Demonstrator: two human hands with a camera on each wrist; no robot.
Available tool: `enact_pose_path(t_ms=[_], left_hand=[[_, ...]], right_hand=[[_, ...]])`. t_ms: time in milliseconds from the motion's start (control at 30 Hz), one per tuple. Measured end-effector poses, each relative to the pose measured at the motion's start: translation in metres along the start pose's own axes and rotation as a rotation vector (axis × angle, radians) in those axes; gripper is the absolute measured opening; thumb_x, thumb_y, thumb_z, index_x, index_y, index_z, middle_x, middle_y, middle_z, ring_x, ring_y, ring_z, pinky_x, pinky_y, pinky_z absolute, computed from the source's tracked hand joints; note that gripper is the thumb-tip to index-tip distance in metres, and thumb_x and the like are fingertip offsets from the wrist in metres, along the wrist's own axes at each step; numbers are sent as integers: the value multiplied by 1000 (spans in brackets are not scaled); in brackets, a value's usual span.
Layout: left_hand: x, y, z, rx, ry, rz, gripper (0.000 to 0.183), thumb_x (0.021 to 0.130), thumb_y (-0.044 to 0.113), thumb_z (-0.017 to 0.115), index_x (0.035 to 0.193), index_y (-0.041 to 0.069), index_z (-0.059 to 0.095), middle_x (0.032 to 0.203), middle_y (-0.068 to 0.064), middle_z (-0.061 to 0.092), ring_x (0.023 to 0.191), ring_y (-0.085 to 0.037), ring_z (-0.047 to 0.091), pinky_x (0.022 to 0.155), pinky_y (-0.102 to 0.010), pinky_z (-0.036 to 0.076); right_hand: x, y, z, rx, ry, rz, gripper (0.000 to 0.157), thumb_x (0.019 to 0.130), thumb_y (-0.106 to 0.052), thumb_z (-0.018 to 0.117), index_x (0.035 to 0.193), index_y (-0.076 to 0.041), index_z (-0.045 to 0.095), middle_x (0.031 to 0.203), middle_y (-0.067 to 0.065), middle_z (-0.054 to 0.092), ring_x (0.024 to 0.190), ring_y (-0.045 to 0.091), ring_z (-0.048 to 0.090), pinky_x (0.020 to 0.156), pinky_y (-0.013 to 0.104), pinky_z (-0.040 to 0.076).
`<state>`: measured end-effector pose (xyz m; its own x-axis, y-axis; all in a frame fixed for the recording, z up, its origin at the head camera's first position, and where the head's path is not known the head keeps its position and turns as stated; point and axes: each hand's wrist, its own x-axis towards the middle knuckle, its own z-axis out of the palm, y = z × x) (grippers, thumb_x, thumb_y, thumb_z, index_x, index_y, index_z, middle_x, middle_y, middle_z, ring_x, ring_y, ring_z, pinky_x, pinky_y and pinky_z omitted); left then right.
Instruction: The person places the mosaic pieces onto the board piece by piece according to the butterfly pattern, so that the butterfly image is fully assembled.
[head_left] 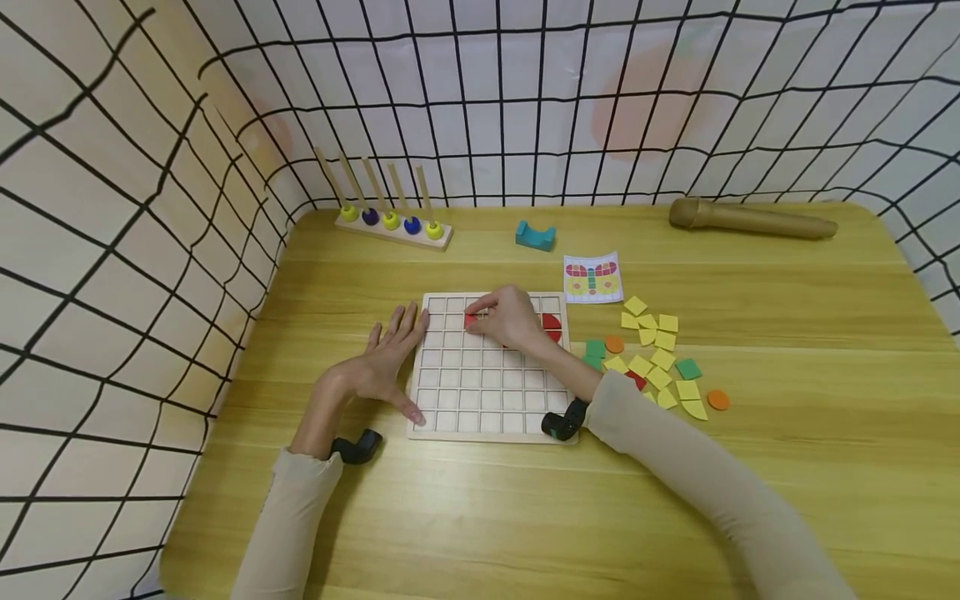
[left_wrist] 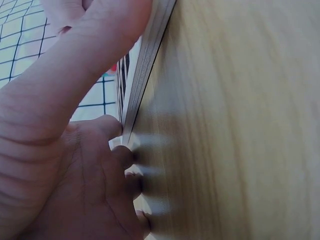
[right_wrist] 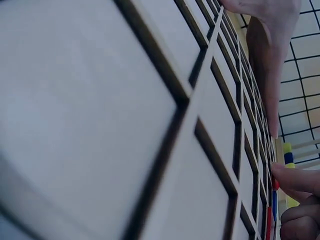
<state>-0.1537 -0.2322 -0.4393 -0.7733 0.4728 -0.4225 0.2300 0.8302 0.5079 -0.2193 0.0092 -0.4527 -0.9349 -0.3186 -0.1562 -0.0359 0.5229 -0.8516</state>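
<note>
A white grid board [head_left: 480, 400] of square cells with a pale wooden frame lies on the table. My right hand [head_left: 510, 321] reaches over its upper part and pinches a small red tile [head_left: 470, 320] at an upper-left cell. Farther right on the board sit red rounded tiles [head_left: 551, 322], and the hand and forearm hide other cells. My left hand [head_left: 382, 362] spreads its fingers along the board's left side, the thumb on the lower-left corner. In the left wrist view, the left fingertips [left_wrist: 131, 184] touch the table beside the board's edge.
Right of the board lie several loose yellow tiles [head_left: 663, 359], green tiles [head_left: 687, 368] and orange discs [head_left: 717, 400]. A butterfly pattern card [head_left: 592, 279] is above them. Behind stand a peg rack [head_left: 393, 232], a teal block [head_left: 536, 237] and a wooden stick [head_left: 753, 220], before a black net.
</note>
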Motion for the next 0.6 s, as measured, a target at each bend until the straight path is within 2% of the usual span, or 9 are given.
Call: enact_pose_path(t_ms=[233, 333, 467, 600], left_hand=[[1, 1, 0, 9, -2, -8, 159, 61, 48, 98, 164, 9, -16, 169, -16, -32, 157, -38, -30, 125, -66, -15], [2, 1, 0, 10, -3, -10, 159, 61, 49, 99, 164, 10, -16, 169, -16, -32, 157, -37, -31, 125, -66, -15], [3, -1, 0, 8, -1, -6, 159, 61, 50, 98, 165, 10, -16, 169, -16, -32, 157, -38, -30, 125, -67, -15], [4, -2, 0, 7, 3, -6, 159, 61, 51, 98, 165, 10, -16, 169, -17, -31, 157, -38, -30, 125, -68, -14]], right_hand=[[-2, 1, -3, 45, -11, 34, 22, 82, -12, 87, 104, -10, 84, 47, -6, 48, 48, 7, 35, 47, 21, 25], [-1, 4, -5, 66, -12, 32, 20, 83, -13, 87, 103, -10, 84, 55, 0, 59, 49, 8, 34, 48, 21, 24], [-2, 7, -8, 78, -14, 26, 16, 84, -13, 87, 99, -10, 85, 78, 10, 77, 51, 8, 29, 50, 21, 22], [-2, 6, -8, 85, -16, 38, 14, 83, -13, 87, 97, -10, 85, 84, 9, 79, 53, 8, 30, 50, 22, 22]])
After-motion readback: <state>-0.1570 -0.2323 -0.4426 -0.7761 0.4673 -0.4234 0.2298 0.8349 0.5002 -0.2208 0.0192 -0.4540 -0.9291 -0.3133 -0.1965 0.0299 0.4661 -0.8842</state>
